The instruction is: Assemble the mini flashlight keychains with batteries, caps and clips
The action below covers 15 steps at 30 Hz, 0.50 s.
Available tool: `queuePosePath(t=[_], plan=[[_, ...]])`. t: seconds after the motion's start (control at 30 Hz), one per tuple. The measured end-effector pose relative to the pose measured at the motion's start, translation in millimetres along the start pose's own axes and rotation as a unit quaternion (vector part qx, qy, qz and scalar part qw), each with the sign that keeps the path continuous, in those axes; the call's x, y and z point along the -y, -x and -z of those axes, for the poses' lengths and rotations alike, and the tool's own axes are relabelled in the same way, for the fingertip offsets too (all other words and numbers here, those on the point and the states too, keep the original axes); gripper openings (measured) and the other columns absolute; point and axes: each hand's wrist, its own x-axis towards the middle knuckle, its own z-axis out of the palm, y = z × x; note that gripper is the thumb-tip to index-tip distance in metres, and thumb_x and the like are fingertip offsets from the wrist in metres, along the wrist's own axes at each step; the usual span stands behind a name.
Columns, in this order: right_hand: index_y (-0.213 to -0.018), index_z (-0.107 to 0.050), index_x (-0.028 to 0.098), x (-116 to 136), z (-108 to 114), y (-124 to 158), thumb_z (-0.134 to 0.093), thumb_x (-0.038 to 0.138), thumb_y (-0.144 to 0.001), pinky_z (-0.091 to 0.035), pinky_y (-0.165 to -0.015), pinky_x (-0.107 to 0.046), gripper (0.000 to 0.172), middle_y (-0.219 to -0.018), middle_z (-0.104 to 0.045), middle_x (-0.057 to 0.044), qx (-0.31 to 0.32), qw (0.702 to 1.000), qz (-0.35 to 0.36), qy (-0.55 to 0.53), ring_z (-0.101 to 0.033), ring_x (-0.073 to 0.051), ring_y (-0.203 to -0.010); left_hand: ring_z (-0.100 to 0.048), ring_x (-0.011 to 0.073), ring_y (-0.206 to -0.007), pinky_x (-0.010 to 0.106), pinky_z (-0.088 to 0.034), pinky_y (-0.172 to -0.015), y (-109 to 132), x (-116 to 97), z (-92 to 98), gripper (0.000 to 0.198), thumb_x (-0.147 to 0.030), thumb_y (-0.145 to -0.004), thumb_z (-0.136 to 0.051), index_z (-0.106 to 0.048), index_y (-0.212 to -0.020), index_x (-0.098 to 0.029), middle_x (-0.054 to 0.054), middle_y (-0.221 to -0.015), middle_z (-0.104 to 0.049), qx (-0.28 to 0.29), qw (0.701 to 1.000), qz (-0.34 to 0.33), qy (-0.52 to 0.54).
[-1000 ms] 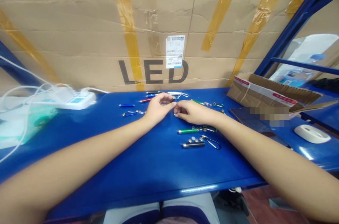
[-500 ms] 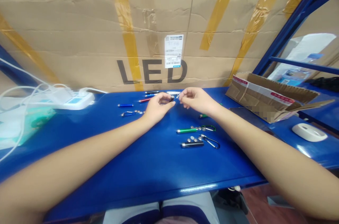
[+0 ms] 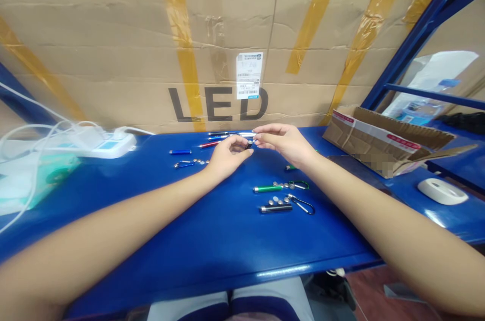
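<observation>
Dark tube (image 3: pixel 248 146) in the left hand (image 3: pixel 227 157), mostly hidden by the curled fingers, its end poking out toward three o'clock; it is above the desk (image 3: pixel 212 240), near the far edge. The left grip is narrow, fingers and thumb wrapped on the tube. The right hand (image 3: pixel 291 145) meets it from three o'clock, thumb and fingertips in a narrow pinch on a small bright bit (image 3: pixel 254 142), too blurred to name; whether the bit touches the tube I cannot tell.

Taking the fingertips as the clock's centre and the big box (image 3: pixel 212 68) marked LED as twelve, several rods (image 3: pixel 217 137) lie at ten o'clock, a red one nearest. A blue tube (image 3: pixel 180 152) lies at nine, with a blue clip (image 3: pixel 184 164) and small discs (image 3: pixel 199 162) just below it. At five, a green tube (image 3: pixel 268 189) lies above a black tube (image 3: pixel 277 208), discs beside each; a green clip (image 3: pixel 300 185) and a black clip (image 3: pixel 302 203) sit toward four. An open carton (image 3: pixel 369 141) stands at three.
</observation>
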Motion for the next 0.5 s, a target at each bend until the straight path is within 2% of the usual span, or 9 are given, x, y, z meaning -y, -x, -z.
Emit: queuePosePath(t=[0.13,0.33,0.5], plan=[[-0.089,-0.077,0.016,0.0,0.7,-0.8,-0.087,0.031,-0.061,-0.059,-0.084,-0.034,0.033,-0.081,-0.075,-0.004,0.015,1.0,0.015,0.019,-0.07,-0.015,-0.076,-0.063,0.0167,-0.082,0.037,-0.051,-0.085,-0.3,-0.2,-0.1,0.024,-0.026,-0.07,-0.078,-0.063,-0.085,-0.016,0.004,-0.089,-0.067,0.002,1.0,-0.002,0.004],[-0.092,-0.076,0.017,-1.9,-3.6,1.4,-0.083,0.038,-0.067,-0.056,-0.076,-0.034,0.033,-0.084,-0.076,-0.005,0.041,0.99,0.055,0.126,-0.066,-0.014,-0.071,-0.063,0.0168,-0.081,0.036,-0.051,-0.084,-0.3,-0.8,-0.9,0.023,-0.027,-0.069,-0.077,-0.062,-0.083,-0.017,0.004,-0.087,-0.067,0.009,1.0,-0.005,0.017],[-0.09,-0.077,0.021,-4.9,-4.6,2.4,-0.083,0.038,-0.067,-0.054,-0.089,-0.038,0.029,-0.098,-0.076,-0.005,0.06,0.985,0.082,0.141,-0.069,-0.019,-0.091,-0.066,0.0183,-0.085,0.038,-0.052,-0.088,1.0,-3.3,-2.3,0.024,-0.028,-0.069,-0.078,-0.063,-0.084,-0.017,0.004,-0.088,-0.069,0.021,0.999,-0.002,0.049]])
